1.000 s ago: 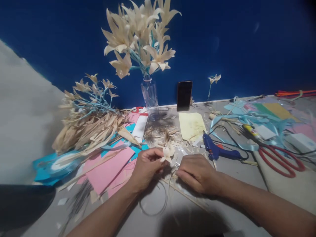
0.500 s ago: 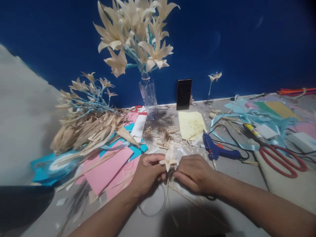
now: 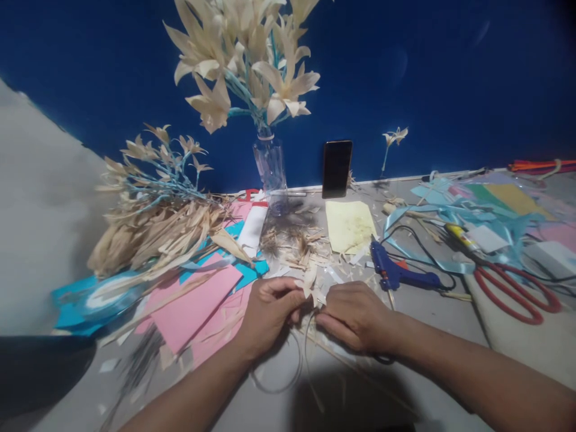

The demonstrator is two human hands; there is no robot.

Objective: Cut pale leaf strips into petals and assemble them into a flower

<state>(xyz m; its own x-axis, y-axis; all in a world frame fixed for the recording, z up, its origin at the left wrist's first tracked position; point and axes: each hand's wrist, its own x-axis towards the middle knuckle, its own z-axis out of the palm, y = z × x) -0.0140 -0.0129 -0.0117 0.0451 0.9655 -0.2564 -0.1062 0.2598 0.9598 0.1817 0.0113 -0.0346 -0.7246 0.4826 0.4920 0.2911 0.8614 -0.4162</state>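
Our left hand pinches the flower, freshly tilted and seemingly handier to our right hand, whose grip we cannot make out.

Dark phone upright by a blue wall, yellow sheet in front, pink paper

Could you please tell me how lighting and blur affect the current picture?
Head view: a dark shadow lies on the table near the bottom edge; head view: faint pale spots, possibly glare, mark the blue wall; head view: the small flower between left hand and right hand looks soft.
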